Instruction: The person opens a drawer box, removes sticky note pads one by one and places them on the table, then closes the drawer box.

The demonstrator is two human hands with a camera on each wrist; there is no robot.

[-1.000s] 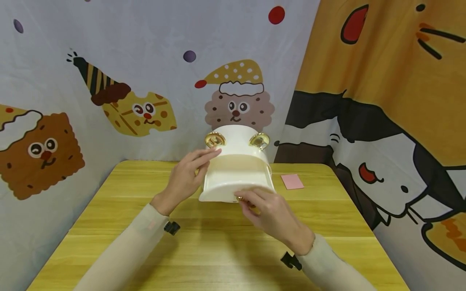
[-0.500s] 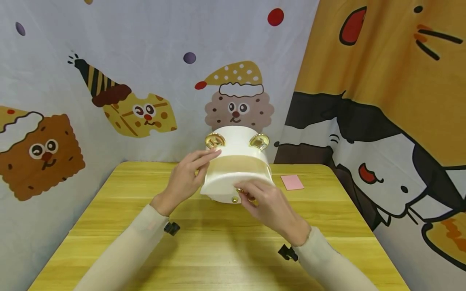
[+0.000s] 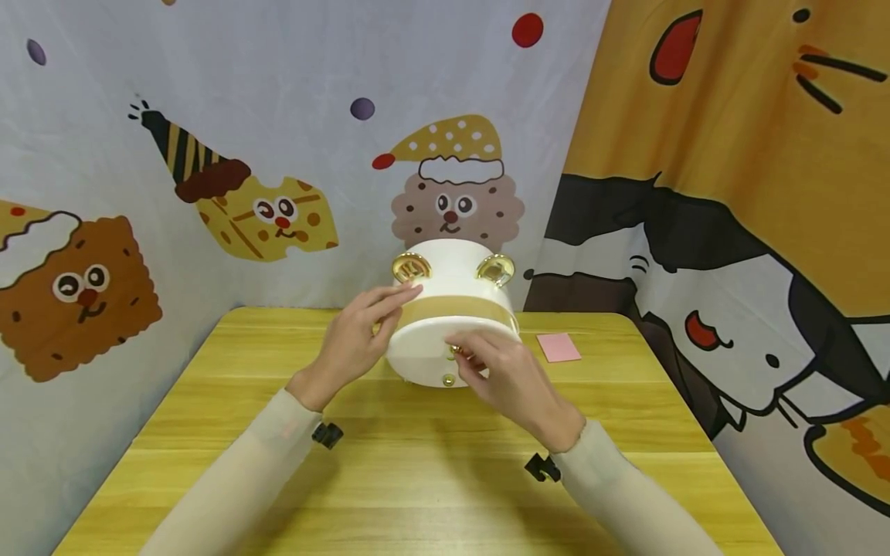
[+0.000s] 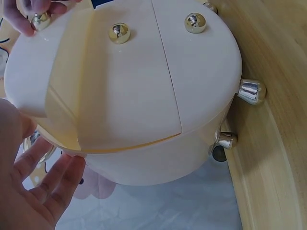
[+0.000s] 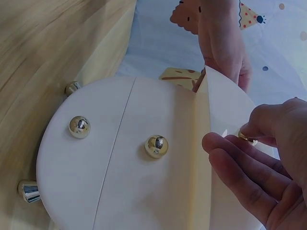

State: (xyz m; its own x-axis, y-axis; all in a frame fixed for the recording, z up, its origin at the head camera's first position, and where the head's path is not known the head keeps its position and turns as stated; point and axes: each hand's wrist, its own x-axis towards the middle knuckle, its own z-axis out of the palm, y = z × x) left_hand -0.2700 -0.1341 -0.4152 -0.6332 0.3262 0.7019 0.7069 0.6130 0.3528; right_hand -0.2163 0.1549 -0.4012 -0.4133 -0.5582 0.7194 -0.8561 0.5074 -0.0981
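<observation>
A white round-fronted drawer box (image 3: 455, 266) with gold ears stands on the table. Its top drawer (image 3: 420, 340) sticks partly out, leaving a cream-coloured gap behind its front. My right hand (image 3: 521, 386) pinches the gold knob (image 5: 248, 138) of that drawer between thumb and index finger, the other fingers lying loosely alongside. With fingers fairly straight, my left hand (image 3: 351, 340) rests against the box's upper left side. Lower down, the middle knob (image 4: 119, 32) and bottom knob (image 4: 195, 22) sit on drawer fronts that are flush with each other.
A pink sticky note (image 3: 558, 347) lies on the wooden table (image 3: 389, 479), right of the box. Small metallic feet (image 4: 252, 91) hold the box up. Cartoon-printed cloth (image 3: 278, 93) hangs right behind the table and along its right side.
My right hand has pushed the top drawer back into the box, from well out to only partly out, uncovering the lower knob in the head view. The left hand has stayed in place.
</observation>
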